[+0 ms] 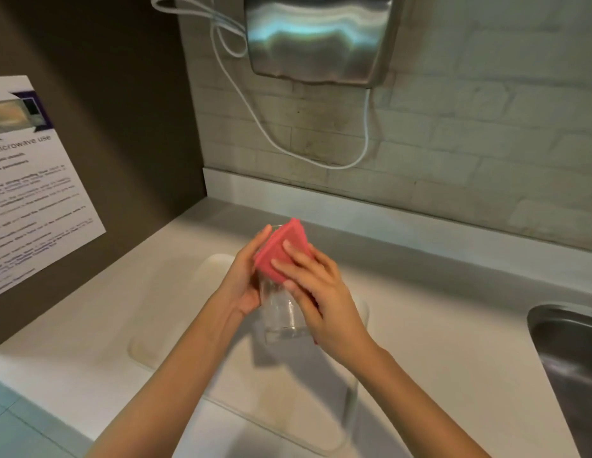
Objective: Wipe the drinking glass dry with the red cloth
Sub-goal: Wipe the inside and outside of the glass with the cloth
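Both hands are busy above the white counter point(436, 325). My right hand point(324, 292) presses the folded red cloth point(278, 251) against the drinking glass point(281, 312), with the fingers spread flat over the cloth and curled a little around the side of the glass. My left hand point(243, 279) holds the glass from the other side, closed around its upper part, so the glass is in the air between the two hands and tilted, the thick bottom pointing toward me. The cloth covers the far end of the glass, near the rim, though the picture is blurred there and I cannot tell if part of it goes inside.

It seems the wiping step is in progress, on the outside wall. For the next move, the left hand probably needs to turn the glass while the right hand slides the cloth down to the bottom, which looks not yet covered.
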Tool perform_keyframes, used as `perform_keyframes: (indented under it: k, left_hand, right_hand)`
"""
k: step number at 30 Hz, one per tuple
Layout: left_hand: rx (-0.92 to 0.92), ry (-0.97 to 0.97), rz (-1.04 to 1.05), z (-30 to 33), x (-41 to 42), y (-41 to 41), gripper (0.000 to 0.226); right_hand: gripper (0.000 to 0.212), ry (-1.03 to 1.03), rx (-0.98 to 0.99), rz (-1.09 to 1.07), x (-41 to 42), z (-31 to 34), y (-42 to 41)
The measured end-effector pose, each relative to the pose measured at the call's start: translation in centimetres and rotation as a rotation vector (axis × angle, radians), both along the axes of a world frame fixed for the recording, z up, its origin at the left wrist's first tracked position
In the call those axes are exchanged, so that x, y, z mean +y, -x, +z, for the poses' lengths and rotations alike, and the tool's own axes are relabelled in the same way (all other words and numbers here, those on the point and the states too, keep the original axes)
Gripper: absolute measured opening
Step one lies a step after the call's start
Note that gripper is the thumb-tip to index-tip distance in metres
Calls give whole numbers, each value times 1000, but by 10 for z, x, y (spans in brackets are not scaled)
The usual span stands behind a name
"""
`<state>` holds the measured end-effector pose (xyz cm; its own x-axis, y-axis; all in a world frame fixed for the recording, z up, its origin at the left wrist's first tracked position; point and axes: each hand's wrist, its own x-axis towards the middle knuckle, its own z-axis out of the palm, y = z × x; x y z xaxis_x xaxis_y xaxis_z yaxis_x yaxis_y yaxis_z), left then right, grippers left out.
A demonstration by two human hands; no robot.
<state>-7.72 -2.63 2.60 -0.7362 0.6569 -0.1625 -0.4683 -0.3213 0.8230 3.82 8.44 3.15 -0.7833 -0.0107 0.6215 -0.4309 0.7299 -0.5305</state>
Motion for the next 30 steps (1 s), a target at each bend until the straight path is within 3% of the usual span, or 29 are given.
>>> perform_keyframes:
  k: [3, 7, 14, 20, 23, 26, 30]
  left_hand:
    - [4, 47, -22, 3, -6, 4, 52]
    - [37, 96, 19, -3, -8, 6, 53]
    - [40, 75, -62, -6, 5, -15, 63]
    - [-28, 153, -64, -5, -1, -10, 41]
    - [-7, 212, 28, -8, -2, -10, 47]
    - [-43, 160, -18, -9, 0, -15, 48]
    - [-27, 114, -90, -9, 3, -20, 61]
  right_hand:
    - [28, -168, 56, 114, 8, -21, -22]
    - [28, -206, 131, 135, 15, -38, -40]
    - [36, 44, -86, -116, 2, -1, -4]
    - [32, -370, -43, -17, 2, -31, -28]
    - [26, -477, 45, 63, 10, -42, -43]
    - [29, -356, 50, 70, 16, -37, -44]
    - [30, -102, -28, -116, 6, -12, -21]
